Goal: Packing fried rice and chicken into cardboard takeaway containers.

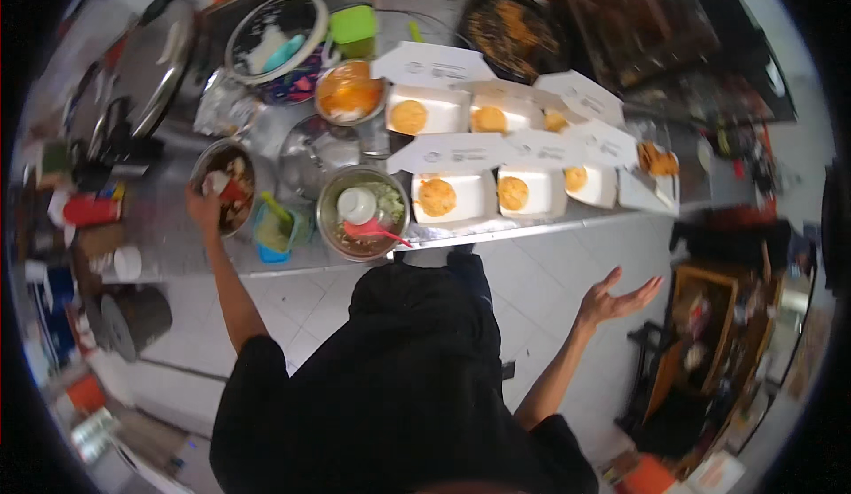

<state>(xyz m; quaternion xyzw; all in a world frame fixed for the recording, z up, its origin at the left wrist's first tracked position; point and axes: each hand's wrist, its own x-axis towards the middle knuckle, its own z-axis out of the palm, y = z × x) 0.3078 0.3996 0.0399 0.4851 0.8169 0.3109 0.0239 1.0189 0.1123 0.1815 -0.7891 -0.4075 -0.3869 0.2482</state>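
Note:
My left hand (203,207) reaches over the near left side of a metal bowl (250,161) of red and pale chopped food. Its fingers look bent together, and what they hold is too blurred to make out. Out over the floor, right of my body, my right hand (619,299) is held palm up with fingers spread and nothing in it. Beside the left hand's bowl stand a small tub (272,231) with a green utensil and a steel bowl (323,194) of chopped greens, containing a white cup (357,204) and a red spoon (372,230).
Two rows of open white cartons (468,199) each hold a round golden patty (437,197). Behind are a dark pan (512,35), an orange-filled bowl (351,91), a patterned pot (277,42) and a green container (354,31). A wooden cabinet (700,334) stands at the right.

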